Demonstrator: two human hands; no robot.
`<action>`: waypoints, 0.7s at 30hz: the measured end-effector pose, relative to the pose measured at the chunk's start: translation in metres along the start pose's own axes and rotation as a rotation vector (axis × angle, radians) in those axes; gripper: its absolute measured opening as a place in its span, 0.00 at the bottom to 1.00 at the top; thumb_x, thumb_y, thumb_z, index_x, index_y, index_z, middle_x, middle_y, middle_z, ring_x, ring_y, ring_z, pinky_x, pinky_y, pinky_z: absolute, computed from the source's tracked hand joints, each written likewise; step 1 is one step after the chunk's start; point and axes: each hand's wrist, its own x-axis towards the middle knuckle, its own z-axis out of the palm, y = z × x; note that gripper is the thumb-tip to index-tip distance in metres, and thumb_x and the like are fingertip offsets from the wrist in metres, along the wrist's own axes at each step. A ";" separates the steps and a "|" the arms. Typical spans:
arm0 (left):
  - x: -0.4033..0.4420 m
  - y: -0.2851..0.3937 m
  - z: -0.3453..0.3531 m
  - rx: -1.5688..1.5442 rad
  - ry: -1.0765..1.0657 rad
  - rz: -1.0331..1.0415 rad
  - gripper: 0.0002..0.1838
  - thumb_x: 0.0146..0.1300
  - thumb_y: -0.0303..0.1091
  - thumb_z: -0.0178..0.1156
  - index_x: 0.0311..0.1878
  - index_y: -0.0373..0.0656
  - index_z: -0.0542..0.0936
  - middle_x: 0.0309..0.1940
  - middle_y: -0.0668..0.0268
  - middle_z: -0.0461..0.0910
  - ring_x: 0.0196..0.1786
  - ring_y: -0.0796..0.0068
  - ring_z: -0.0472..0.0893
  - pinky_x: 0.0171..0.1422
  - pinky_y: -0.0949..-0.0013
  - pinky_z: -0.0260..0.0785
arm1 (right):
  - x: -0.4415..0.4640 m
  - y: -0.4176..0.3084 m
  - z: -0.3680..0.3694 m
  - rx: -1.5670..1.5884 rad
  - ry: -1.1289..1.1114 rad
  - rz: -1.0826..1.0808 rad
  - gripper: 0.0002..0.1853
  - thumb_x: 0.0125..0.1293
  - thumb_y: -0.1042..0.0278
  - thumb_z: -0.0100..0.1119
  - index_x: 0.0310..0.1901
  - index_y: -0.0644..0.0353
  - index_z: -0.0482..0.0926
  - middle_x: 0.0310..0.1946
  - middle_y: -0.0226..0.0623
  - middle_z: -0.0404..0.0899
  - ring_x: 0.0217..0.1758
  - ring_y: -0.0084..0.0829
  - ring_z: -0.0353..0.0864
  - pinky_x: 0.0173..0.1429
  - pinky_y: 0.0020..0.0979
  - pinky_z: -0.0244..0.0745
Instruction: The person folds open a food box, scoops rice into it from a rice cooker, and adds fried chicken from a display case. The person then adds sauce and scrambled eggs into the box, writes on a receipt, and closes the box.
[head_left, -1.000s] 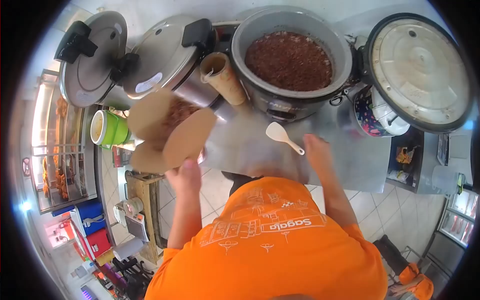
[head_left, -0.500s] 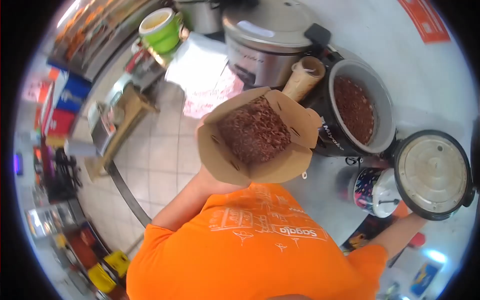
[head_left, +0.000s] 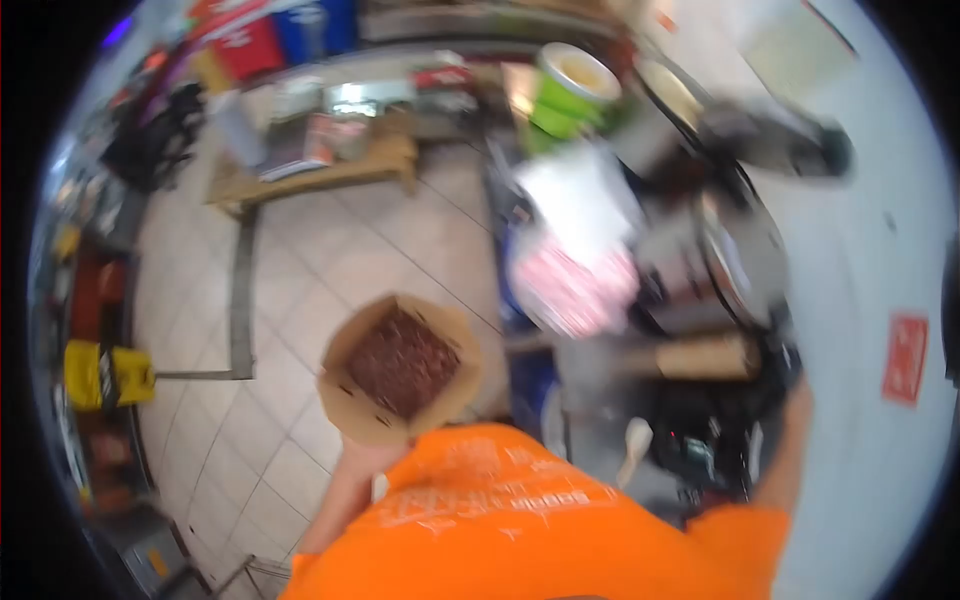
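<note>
An open cardboard box [head_left: 352, 412] of dark reddish-brown grains [head_left: 405, 362] is held from below by my left hand [head_left: 372, 458], in front of my orange shirt. Its flaps are spread outward. My right arm reaches out at the right, toward the black cooker [head_left: 690, 450]; the hand at its end [head_left: 795, 385] is blurred and its fingers cannot be made out. On the metal counter a white paddle [head_left: 635, 448] lies beside the cooker. A brown cardboard tube [head_left: 705, 357] lies between that cooker and a silver one [head_left: 685, 275].
White and pink papers [head_left: 580, 220] lie near the green bucket [head_left: 570, 95] at the counter's far end. Across the tiled floor [head_left: 320, 250] stands a low wooden table [head_left: 330, 170]. Shelves with a yellow item [head_left: 108, 375] line the left side.
The view has swung toward the left side of the room. The box has moved away from the cookers, over the floor. My right hand has moved from the round lid to the black cooker.
</note>
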 end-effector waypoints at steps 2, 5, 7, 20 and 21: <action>-0.001 -0.040 -0.020 -0.614 0.690 0.502 0.45 0.42 0.29 0.73 0.65 0.38 0.60 0.59 0.61 0.67 0.60 0.69 0.69 0.64 0.59 0.65 | -0.021 -0.111 -0.109 -0.340 -0.257 0.316 0.29 0.67 0.56 0.50 0.70 0.46 0.63 0.62 0.53 0.70 0.66 0.50 0.69 0.67 0.47 0.65; -0.004 -0.052 -0.061 -0.801 0.827 0.416 0.42 0.41 0.29 0.74 0.62 0.38 0.64 0.56 0.62 0.70 0.57 0.69 0.72 0.61 0.59 0.68 | 0.025 -0.154 -0.076 -0.060 0.156 0.268 0.25 0.69 0.60 0.49 0.67 0.55 0.66 0.59 0.53 0.72 0.63 0.49 0.70 0.65 0.44 0.66; -0.010 -0.082 -0.099 -0.918 0.863 0.452 0.41 0.40 0.28 0.75 0.60 0.37 0.67 0.55 0.62 0.71 0.57 0.69 0.73 0.60 0.60 0.68 | 0.039 -0.248 -0.044 0.573 0.631 0.012 0.18 0.72 0.67 0.44 0.58 0.65 0.73 0.55 0.49 0.75 0.58 0.46 0.74 0.63 0.40 0.67; 0.058 -0.208 -0.254 -0.822 0.757 0.640 0.56 0.47 0.31 0.75 0.73 0.42 0.46 0.69 0.56 0.54 0.73 0.63 0.57 0.73 0.61 0.55 | -0.304 -0.975 -0.133 1.533 -1.983 -1.145 0.34 0.70 0.39 0.46 0.69 0.54 0.62 0.64 0.39 0.69 0.67 0.38 0.69 0.68 0.42 0.67; 0.059 -0.219 -0.273 -0.844 0.817 0.610 0.56 0.47 0.31 0.75 0.73 0.42 0.46 0.69 0.56 0.54 0.73 0.63 0.57 0.73 0.61 0.55 | -0.313 -0.999 -0.139 1.374 -1.803 -1.496 0.34 0.70 0.40 0.47 0.69 0.53 0.62 0.64 0.39 0.69 0.67 0.38 0.68 0.68 0.43 0.67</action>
